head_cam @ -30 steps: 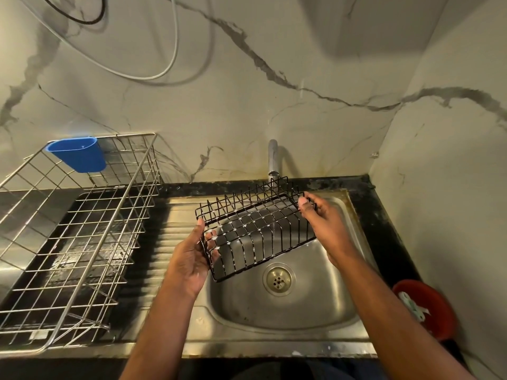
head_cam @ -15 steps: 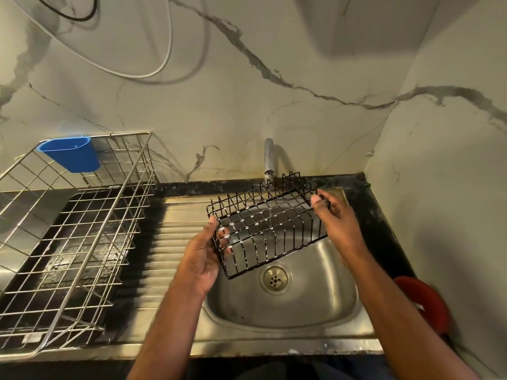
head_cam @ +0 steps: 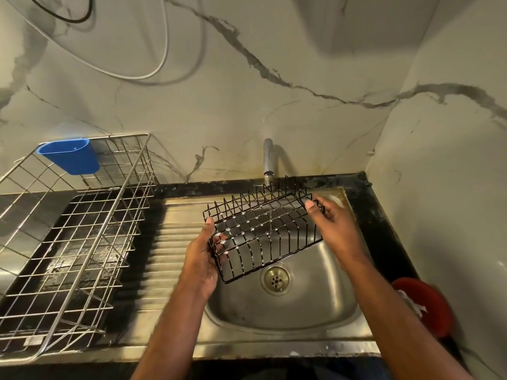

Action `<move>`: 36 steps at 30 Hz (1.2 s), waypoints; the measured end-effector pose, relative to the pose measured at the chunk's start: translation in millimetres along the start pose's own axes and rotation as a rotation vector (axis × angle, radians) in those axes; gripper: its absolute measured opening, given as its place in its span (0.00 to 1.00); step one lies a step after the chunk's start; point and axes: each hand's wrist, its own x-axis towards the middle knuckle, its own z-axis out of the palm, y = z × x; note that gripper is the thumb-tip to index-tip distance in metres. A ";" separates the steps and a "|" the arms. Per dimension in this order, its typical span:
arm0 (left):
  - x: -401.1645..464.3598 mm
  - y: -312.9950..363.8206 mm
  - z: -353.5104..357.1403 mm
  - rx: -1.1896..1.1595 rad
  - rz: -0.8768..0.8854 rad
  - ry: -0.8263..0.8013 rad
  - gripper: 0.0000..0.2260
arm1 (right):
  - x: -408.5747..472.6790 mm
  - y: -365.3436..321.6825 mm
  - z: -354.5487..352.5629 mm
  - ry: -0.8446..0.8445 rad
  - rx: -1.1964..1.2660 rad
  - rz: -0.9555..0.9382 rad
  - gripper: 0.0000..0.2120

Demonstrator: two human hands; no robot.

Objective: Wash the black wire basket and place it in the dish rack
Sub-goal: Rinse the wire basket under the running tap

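The black wire basket (head_cam: 263, 231) hangs tilted over the steel sink (head_cam: 285, 311), just under the tap (head_cam: 268, 160). A thin stream of water falls from the tap through its wires. My left hand (head_cam: 201, 259) grips the basket's near-left corner, thumb up along the rim. My right hand (head_cam: 332, 226) pinches its far-right end. The silver wire dish rack (head_cam: 71, 242) stands on the left of the counter, holding nothing but a blue plastic cup (head_cam: 70, 156) hooked on its back rim.
The ribbed steel drainboard (head_cam: 167, 259) lies between rack and sink bowl. A drain (head_cam: 276, 279) sits in the bowl under the basket. A red round object (head_cam: 428, 305) rests at the right counter edge. Marble walls close in behind and on the right.
Both hands have carried the basket slightly up and back, so it now sits under the tap's stream. The grip of each hand is unchanged.
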 end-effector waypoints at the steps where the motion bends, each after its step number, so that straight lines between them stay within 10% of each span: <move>1: 0.9 0.6 -1.1 0.000 -0.002 0.005 0.18 | 0.1 -1.0 1.1 0.003 -0.009 -0.003 0.29; 36: 31.7 -10.8 -8.7 -0.030 -0.100 -0.027 0.29 | 11.8 -8.2 5.1 0.006 -0.164 -0.052 0.27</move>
